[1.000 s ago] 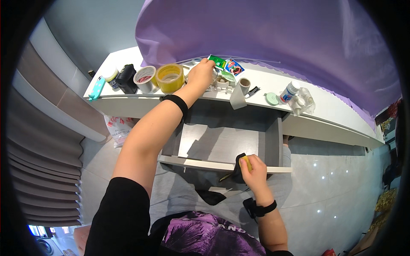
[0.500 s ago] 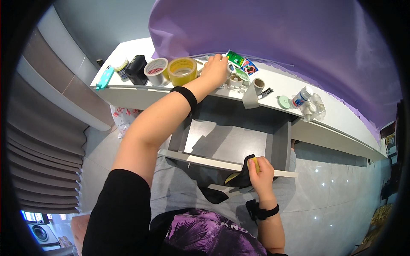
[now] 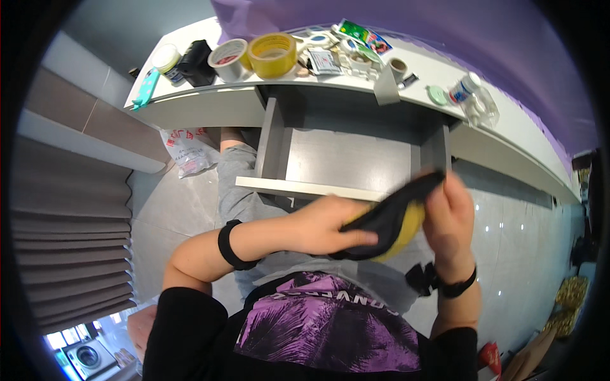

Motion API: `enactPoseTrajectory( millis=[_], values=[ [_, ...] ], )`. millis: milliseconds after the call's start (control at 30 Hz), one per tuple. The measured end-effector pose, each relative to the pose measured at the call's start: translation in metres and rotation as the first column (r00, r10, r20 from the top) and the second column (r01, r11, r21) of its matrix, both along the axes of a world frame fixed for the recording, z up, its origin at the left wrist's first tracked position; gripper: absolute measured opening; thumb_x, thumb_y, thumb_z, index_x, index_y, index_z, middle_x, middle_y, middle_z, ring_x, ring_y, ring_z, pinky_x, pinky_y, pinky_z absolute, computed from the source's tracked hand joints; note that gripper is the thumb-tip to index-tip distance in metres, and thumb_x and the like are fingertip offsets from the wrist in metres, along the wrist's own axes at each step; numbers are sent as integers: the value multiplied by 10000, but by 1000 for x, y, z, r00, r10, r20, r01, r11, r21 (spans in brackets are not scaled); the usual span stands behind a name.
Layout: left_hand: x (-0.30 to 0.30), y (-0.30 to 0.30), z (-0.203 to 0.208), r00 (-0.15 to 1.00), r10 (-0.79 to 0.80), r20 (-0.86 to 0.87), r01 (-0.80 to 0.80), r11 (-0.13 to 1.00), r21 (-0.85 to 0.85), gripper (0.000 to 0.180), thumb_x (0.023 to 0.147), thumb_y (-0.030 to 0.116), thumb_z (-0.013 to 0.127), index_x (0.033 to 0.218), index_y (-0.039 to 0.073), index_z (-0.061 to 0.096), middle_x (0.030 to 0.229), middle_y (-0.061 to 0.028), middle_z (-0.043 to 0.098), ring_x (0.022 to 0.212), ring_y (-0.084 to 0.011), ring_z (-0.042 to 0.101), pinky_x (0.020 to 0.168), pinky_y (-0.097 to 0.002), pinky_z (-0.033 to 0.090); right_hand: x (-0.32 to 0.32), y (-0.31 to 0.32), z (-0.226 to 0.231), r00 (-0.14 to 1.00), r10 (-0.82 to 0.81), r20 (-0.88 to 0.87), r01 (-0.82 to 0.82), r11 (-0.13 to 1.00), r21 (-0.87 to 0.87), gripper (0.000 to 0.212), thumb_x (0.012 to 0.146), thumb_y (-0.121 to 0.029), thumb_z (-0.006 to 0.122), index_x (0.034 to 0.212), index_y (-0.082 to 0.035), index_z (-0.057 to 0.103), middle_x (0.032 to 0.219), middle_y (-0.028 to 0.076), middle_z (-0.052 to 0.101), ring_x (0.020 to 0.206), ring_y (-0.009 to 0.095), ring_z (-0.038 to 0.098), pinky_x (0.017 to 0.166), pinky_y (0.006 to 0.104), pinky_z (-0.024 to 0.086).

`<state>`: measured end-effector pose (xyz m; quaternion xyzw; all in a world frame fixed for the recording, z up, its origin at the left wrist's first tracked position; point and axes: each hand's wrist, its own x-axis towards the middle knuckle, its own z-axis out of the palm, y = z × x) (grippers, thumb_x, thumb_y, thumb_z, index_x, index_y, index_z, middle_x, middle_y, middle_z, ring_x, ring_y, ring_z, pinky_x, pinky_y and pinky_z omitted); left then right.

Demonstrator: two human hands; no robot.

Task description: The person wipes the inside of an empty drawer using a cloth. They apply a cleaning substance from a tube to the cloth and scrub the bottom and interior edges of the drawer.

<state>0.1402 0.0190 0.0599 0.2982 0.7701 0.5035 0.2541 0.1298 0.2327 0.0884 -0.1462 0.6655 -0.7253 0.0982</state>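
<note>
Left hand [image 3: 327,223] and right hand [image 3: 450,213] grip one flexible black-and-yellow item [image 3: 395,211], hiding part of one open grey drawer [image 3: 349,157]; beyond stands one round yellow tape roll [image 3: 272,66].

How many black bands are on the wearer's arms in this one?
2: one black band around the left forearm, another black band at the right wrist; sleeves could hide more.

From my distant seat I make out a soft-looking black-and-yellow piece [image 3: 389,219], blurred, black across its upper left and yellow along its lower right. I see it held in a slanting curve, its lower left end in the left hand [image 3: 330,225], its upper right tip in the right hand [image 3: 449,213].
</note>
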Motion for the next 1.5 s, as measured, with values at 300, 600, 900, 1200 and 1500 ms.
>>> enactPoseTrajectory(
  millis=[300,600,900,1200,1500],
  values=[
    [10,-15,22,720,220,658,-618,635,464,333,907,156,532,1175,-30,465,1054,-68,572,945,-120,550,824,-258,461,-5,-15,-5,946,176,-273,-64,925,375,461,653,-163,787,981,-35,491,1137,119,501,1013,218,519,816,321,451],
    [21,-30,28,698,-17,715,-622,481,618,481,952,320,406,1278,-32,366,1241,-144,487,1119,-237,510,944,-369,425,-8,-21,-19,828,350,-439,88,692,717,436,684,-176,746,1003,-4,503,1257,152,413,1099,328,443,905,393,378],
    [29,-74,30,781,382,493,-624,504,598,403,941,243,451,1230,-37,427,1184,-130,533,1088,-221,518,942,-349,401,-3,-1,-17,829,332,-449,70,737,672,82,686,-20,604,699,-23,522,1231,162,482,1115,333,453,909,382,384],
    [10,-112,34,726,516,-455,-683,623,-382,216,757,149,695,834,-26,593,711,-68,591,686,-203,587,644,-265,472,16,22,33,951,250,-182,-96,799,593,100,760,-31,561,854,-26,527,884,116,619,708,187,603,613,288,463],
    [-2,-21,35,891,-268,-368,286,958,-6,344,731,263,726,900,24,546,823,-124,565,832,-324,557,900,-384,403,19,-11,40,786,591,-185,-476,768,429,124,775,-56,582,865,-17,507,849,141,560,731,322,552,622,347,451]
  ],
)
